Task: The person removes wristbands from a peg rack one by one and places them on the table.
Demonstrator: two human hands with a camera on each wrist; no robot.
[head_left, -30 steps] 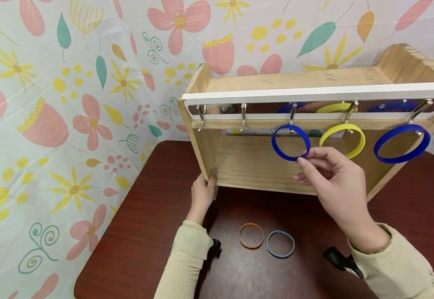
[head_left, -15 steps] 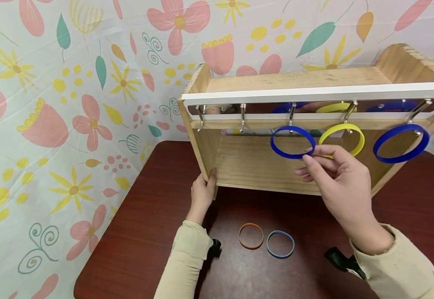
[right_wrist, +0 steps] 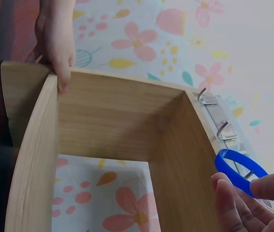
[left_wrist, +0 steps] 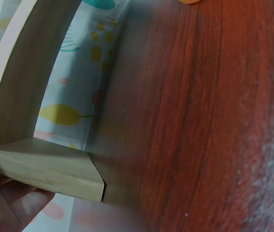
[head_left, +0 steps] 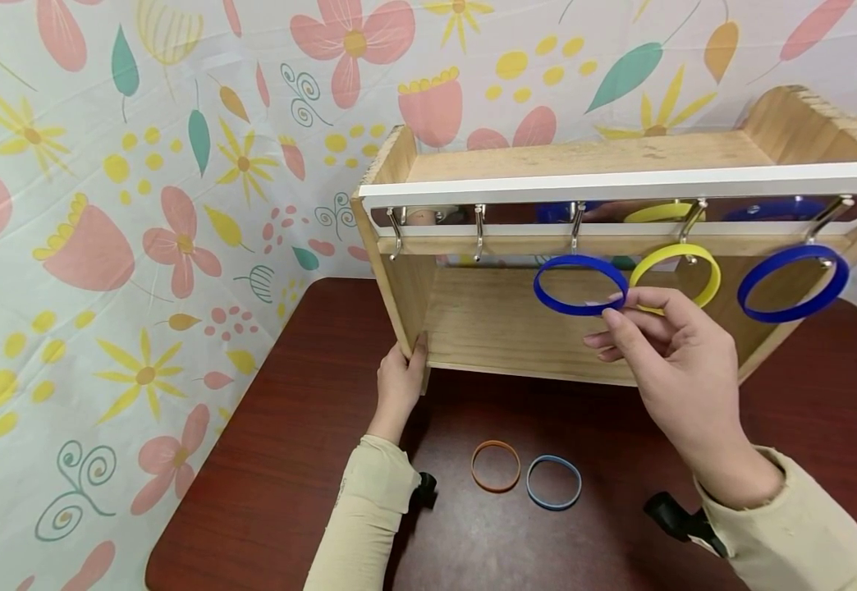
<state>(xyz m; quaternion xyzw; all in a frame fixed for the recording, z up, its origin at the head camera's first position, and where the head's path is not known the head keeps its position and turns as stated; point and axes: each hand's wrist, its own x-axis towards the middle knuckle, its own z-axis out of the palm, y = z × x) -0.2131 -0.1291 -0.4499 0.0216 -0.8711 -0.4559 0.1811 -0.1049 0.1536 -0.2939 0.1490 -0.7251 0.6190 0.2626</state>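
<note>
My right hand (head_left: 683, 353) pinches a blue silicone wristband (head_left: 579, 310) between thumb and fingers at its right edge. The band's upper edge overlaps the lower end of the middle hook (head_left: 576, 226) in the head view. In the right wrist view, a hook's end shows within the loop of this wristband (right_wrist: 238, 181). My left hand (head_left: 399, 382) grips the lower left corner of the wooden rack (head_left: 517, 320), its thumb on the inner face of the side board. To the right, a yellow wristband (head_left: 715, 287) and another blue wristband (head_left: 794, 315) hang on their own hooks.
Two hooks on the left, including the leftmost hook (head_left: 396, 234), hold no band. An orange wristband (head_left: 496, 491) and a light blue wristband (head_left: 554, 506) lie on the dark red table (head_left: 266, 484) before the rack. A flowered cloth (head_left: 199, 197) hangs behind.
My right hand has shifted slightly right with the blue wristband, whose upper edge has dropped lower against the middle hook. The left hand and the rack have stayed put.
</note>
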